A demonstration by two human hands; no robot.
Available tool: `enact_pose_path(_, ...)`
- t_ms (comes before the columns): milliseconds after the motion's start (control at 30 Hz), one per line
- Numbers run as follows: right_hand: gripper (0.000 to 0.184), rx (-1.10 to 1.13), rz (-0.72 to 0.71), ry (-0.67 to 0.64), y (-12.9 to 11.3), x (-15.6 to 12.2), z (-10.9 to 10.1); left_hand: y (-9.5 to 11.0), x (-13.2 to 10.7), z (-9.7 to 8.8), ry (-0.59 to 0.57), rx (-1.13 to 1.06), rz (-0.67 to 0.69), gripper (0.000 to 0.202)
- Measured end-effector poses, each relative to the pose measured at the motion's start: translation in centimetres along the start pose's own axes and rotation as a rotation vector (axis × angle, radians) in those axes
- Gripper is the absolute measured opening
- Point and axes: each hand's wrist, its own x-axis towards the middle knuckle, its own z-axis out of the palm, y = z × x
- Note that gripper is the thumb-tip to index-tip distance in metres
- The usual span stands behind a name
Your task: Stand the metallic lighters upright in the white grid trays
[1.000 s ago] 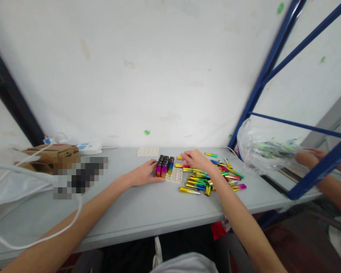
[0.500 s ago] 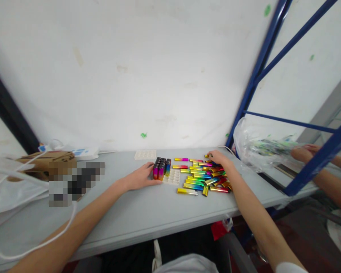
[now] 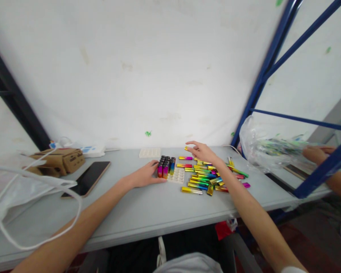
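Note:
My left hand [image 3: 144,175] is at the left end of a white holed tray [image 3: 178,176], thumb along the front and fingers curled round the back, gripping it. Several black-topped tubes [image 3: 165,167] with shiny purple, orange and blue sides stand upright in the tray's left part. My right hand [image 3: 202,151] is raised behind the tray, to its right. Its fingertips pinch a small gold shiny tube [image 3: 186,148], mostly hidden by the fingers. Below my right forearm, many shiny rainbow-coloured tubes [image 3: 198,181] lie loose in a pile on the table.
Another white holed tray [image 3: 150,152] lies near the wall. A phone [image 3: 87,178], cardboard box [image 3: 65,161] and white cable [image 3: 79,212] are at left. On the right are a blue metal frame [image 3: 251,106], a clear plastic bag [image 3: 248,138] and another person's hands [image 3: 318,153].
My right hand has moved left from the back of the pile toward the tray, carrying a gold tube. My left hand stays at the tray. The view has shifted slightly.

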Motion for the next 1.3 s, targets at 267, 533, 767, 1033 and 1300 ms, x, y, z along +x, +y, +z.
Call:
enact_pose_path(267, 0.024, 0.041, -0.152, -0.043, -5.0, 0.3, 4.3, 0.2, -0.2, 0.1, 0.000, 0.004, -0.009, 0.071)
enact_pose_path(533, 0.056, 0.105, -0.050, 0.283, -3.5, -0.6, 5.2, 0.4, -0.2, 0.0, 0.000, 0.005, 0.004, 0.072)
enact_pose_path(767, 0.055, 0.470, -0.032, 0.192, -4.0, -0.8, 6.0, 0.2, -0.2, 0.0, -0.003, 0.002, 0.006, 0.071)
enact_pose_path(1033, 0.065, 0.702, 0.238, 0.125, -5.1, -1.1, 7.1, 0.3, -0.1, 0.0, 0.000, -0.003, 0.023, 0.070)
enact_pose_path(1300, 0.048, 0.699, 0.301, 0.131, -5.1, -1.0, 8.3, -0.1, 0.0, 0.2, -0.005, 0.007, 0.017, 0.070)
